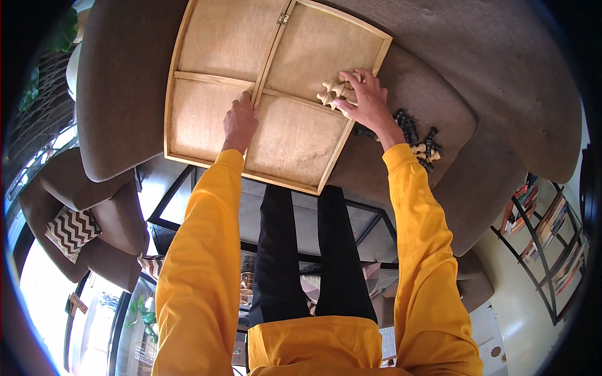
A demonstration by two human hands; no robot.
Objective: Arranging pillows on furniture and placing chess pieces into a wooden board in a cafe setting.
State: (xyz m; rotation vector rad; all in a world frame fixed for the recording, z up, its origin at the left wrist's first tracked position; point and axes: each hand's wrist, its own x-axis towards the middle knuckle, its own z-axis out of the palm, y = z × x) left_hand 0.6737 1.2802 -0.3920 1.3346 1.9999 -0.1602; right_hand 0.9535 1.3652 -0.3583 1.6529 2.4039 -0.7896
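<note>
An unfolded wooden chess box (298,135) lies on the brown seat, its shallow inner compartments facing up. A metal hinge (283,19) joins the two halves at the far end of the middle seam. My left hand (240,123) rests at this seam, its fingers curled on the raised middle edge. Above the right half, my right hand (370,106) holds several cream chess pieces (332,93) between thumb and fingers, close to the cross divider. Right of the box, black chess pieces (407,127) and a few cream ones lie in a loose pile, partly hidden by my right wrist.
A brown sofa back (495,69) curves round the far right, and another brown cushioned part (122,88) stands left of the box. Beneath is a black-framed table (364,219). An armchair with a zigzag cushion (73,232) stands at left, a bookshelf (545,241) at right.
</note>
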